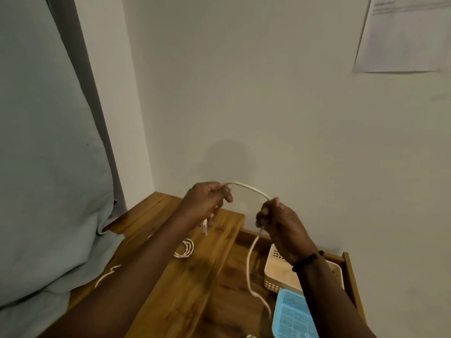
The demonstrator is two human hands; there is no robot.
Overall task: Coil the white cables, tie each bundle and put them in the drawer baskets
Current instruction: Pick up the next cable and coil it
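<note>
Currently both hands pinch one white cable (246,187): the left hand (207,203) grips its near end, the right hand (278,220) grips further along, a short arc spanning between them. Its slack hangs over the open drawer beside the cream basket (274,276) and blue basket (290,313). Likely risk: the trailing length snags a basket rim, spoiling the coil. Another coiled cable (185,250) lies on the tabletop (185,289).

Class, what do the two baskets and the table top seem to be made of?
Cream basket and blue basket: probably moulded plastic, matte, walls pierced with even small holes. Table top: wood or wood-look laminate, brown with grain streaks and a slight sheen.
</note>
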